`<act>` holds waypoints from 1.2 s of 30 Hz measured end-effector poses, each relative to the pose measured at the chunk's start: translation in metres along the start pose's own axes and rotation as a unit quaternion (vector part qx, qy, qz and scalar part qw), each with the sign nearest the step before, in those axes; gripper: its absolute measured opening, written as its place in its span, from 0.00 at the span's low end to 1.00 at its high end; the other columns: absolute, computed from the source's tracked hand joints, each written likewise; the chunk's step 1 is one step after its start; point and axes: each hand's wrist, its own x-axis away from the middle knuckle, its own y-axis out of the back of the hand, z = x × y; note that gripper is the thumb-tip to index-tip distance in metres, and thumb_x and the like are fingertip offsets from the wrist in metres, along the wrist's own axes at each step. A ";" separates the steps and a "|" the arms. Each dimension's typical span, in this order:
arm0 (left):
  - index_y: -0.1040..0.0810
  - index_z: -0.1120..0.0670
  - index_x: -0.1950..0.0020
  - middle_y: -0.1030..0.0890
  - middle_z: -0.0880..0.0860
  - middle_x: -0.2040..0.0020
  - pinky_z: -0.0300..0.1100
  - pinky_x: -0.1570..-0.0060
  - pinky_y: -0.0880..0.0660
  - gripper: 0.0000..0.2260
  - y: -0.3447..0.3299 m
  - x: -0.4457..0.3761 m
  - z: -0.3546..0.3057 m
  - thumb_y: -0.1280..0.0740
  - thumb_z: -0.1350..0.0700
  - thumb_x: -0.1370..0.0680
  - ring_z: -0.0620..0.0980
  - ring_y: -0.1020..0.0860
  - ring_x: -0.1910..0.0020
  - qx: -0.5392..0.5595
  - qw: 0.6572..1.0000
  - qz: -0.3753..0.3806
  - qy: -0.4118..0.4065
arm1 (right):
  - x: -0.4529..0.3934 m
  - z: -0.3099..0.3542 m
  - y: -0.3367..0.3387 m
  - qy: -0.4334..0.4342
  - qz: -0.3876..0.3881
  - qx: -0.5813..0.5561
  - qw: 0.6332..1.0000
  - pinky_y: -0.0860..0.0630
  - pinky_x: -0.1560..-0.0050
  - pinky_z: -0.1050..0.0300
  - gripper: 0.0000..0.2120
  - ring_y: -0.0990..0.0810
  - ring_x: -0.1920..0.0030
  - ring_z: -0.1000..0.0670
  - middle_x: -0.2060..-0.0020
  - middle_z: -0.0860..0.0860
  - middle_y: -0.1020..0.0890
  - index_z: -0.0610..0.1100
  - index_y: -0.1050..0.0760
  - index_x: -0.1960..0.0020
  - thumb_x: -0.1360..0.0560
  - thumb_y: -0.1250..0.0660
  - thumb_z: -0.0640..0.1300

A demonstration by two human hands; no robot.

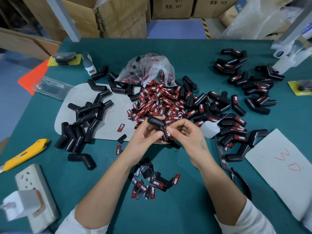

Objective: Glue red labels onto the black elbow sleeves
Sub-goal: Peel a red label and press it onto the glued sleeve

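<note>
Black elbow sleeves (pixel 84 114) of smooth, faintly glossy rubbery plastic, ribbed near the mouths. Red labels (pixel 160 102) glossy, printed, with shiny foil-like backs on those near the wrists (pixel 143 171). Teal table cover (pixel 177 208) matt, felt-like. Thin crinkled clear plastic bag (pixel 148 68). Translucent soft plastic glue bottle (pixel 210 128). Matt grey paper sheets (pixel 283 166) with red marker strokes. Yellow hard plastic knife (pixel 25 154). Dull metal blades and black glossy handles on the scissors (pixel 228 168). White matt plastic power strip (pixel 36 196). Rough brown cardboard boxes (pixel 121 17).
</note>
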 end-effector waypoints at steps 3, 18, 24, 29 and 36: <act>0.21 0.44 0.31 0.17 0.52 0.38 0.48 0.49 0.16 0.17 0.000 0.000 0.000 0.29 0.56 0.19 0.53 0.18 0.38 -0.002 1.000 0.001 -0.002 | 0.000 -0.001 0.001 0.000 0.005 0.004 1.000 0.20 0.46 0.51 0.07 0.18 0.54 0.52 0.57 0.52 0.14 0.53 0.16 0.55 0.28 0.22 0.54; 0.21 0.45 0.30 0.18 0.53 0.37 0.49 0.49 0.17 0.17 0.001 0.000 0.000 0.28 0.53 0.19 0.56 0.19 0.36 -0.003 1.000 -0.001 0.000 | 0.000 -0.002 0.002 0.009 0.006 0.002 1.000 0.22 0.50 0.62 0.05 0.18 0.54 0.55 0.57 0.53 0.14 0.53 0.16 0.55 0.26 0.22 0.51; 0.21 0.45 0.31 0.18 0.52 0.40 0.48 0.49 0.17 0.17 -0.001 0.000 -0.001 0.29 0.55 0.19 0.53 0.18 0.39 0.003 1.000 0.001 -0.001 | 0.000 -0.003 0.000 0.013 0.010 0.004 1.000 0.22 0.49 0.61 0.05 0.18 0.55 0.54 0.57 0.52 0.13 0.52 0.16 0.55 0.24 0.22 0.44; 0.20 0.45 0.32 0.18 0.52 0.40 0.49 0.49 0.17 0.17 -0.003 0.001 -0.003 0.29 0.55 0.20 0.54 0.18 0.40 0.004 1.000 -0.002 0.001 | 0.000 -0.002 0.000 0.012 0.003 0.003 1.000 0.22 0.49 0.61 0.05 0.17 0.54 0.53 0.57 0.52 0.13 0.51 0.17 0.55 0.24 0.22 0.43; 0.20 0.45 0.32 0.18 0.53 0.40 0.49 0.49 0.17 0.17 -0.003 0.001 -0.002 0.32 0.61 0.18 0.54 0.18 0.41 -0.007 1.000 -0.003 0.002 | 0.000 -0.002 0.000 0.012 0.008 0.011 1.000 0.21 0.48 0.58 0.04 0.18 0.54 0.52 0.57 0.51 0.14 0.52 0.16 0.55 0.24 0.22 0.46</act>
